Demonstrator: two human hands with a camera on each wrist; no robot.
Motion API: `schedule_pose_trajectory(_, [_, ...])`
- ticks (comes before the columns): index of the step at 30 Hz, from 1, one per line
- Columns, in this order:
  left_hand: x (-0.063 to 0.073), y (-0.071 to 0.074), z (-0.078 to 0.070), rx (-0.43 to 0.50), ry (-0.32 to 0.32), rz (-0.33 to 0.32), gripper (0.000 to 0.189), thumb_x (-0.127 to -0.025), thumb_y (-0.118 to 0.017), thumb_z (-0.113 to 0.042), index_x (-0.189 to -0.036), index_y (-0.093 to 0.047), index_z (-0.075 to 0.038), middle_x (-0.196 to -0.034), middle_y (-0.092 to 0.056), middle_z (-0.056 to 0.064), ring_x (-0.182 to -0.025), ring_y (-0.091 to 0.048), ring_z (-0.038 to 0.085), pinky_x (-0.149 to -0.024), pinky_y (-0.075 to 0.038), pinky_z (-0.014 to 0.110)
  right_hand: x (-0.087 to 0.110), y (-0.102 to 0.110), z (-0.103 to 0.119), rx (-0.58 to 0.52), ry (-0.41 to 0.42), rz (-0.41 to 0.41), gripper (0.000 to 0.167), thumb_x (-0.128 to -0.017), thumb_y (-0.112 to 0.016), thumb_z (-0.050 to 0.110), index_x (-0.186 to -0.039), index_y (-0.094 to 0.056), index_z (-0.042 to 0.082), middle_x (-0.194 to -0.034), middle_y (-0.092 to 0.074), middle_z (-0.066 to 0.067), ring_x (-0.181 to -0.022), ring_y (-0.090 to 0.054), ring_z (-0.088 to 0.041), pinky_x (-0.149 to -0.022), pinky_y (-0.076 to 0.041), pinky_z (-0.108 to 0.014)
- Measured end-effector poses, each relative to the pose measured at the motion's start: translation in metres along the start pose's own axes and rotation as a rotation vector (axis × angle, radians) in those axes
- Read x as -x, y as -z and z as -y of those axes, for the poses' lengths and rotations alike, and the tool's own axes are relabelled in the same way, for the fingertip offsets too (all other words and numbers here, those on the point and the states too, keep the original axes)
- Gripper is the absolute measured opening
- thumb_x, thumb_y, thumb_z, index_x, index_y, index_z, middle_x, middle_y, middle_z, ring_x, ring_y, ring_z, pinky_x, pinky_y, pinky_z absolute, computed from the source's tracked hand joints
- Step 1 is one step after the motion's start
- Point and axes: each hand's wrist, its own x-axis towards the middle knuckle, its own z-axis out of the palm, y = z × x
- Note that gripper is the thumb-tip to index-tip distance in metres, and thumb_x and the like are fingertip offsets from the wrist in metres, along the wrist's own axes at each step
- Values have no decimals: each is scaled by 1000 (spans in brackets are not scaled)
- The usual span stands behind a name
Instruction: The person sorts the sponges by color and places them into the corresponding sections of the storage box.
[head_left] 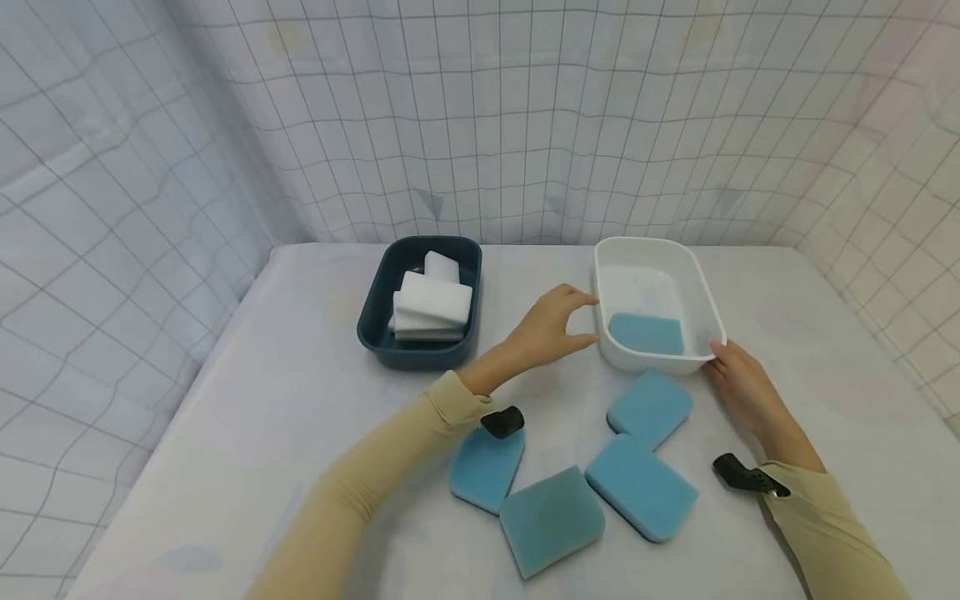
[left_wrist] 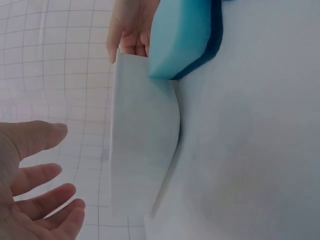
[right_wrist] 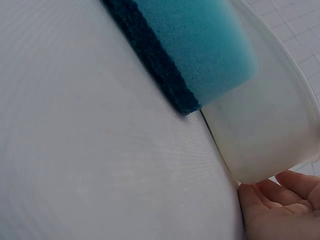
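A white plastic container [head_left: 652, 279] stands at the back right with one blue sponge [head_left: 647, 333] lying in its near end. My right hand [head_left: 750, 396] grips its near right corner, thumb at the rim and fingers against the outside. My left hand [head_left: 551, 329] is at the container's left side, thumb and fingers spread apart; the left wrist view shows a gap between them and the wall. Just in front of the container lies a blue scouring sponge [head_left: 651, 407], whose dark scouring layer [right_wrist: 155, 60] faces down in the right wrist view.
To the left stands a dark teal container [head_left: 420, 358] holding several white sponge blocks [head_left: 435, 298]. Nearer me on the white table [head_left: 247, 433] lie a blue sponge [head_left: 641, 487], a greener one [head_left: 552, 521] and another [head_left: 487, 467] partly under my left wrist. Grid-patterned curtains [head_left: 525, 125] enclose the table.
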Motion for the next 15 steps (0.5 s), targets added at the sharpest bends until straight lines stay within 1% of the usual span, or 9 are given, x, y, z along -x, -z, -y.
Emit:
schedule_pose_trajectory(5, [16, 7, 7, 31, 40, 71, 51, -85, -69, -23, -131, -53, -7, -128, -55, 11, -120, -53, 24, -101, -46, 35, 0, -1, 0, -22, 11, -6, 76, -101, -33, 39, -148, 12, 0, -157, 14, -16, -145, 9, -29, -120, -4, -31])
schedule_pose_trajectory(8, [26, 10, 11, 35, 57, 88, 52, -85, -69, -24, -131, -53, -8, -129, -55, 11, -121, -52, 24, -100, -46, 37, 1, -1, 0, -24, 5, -5, 78, -100, -33, 41, -147, 13, 0, -157, 15, -15, -145, 9, -28, -120, -3, -31])
schedule_pose_trajectory(11, [36, 13, 15, 35, 55, 94, 52, -85, -69, -23, -131, -53, -7, -129, -55, 10, -122, -52, 24, -100, -46, 37, 2, -1, 0, -15, 5, 1, 79, -100, -33, 42, -147, 14, -1, -157, 15, -15, -145, 10, -29, -120, -2, -32])
schedule_pose_trajectory(15, [47, 17, 15, 48, 37, 106, 52, -84, -70, -21, -131, -54, -6, -129, -55, 11, -122, -52, 25, -100, -46, 38, 1, 0, -1, -6, 14, 7, 78, -100, -32, 42, -147, 13, 0, -157, 14, -15, -145, 10, -30, -120, -2, -33])
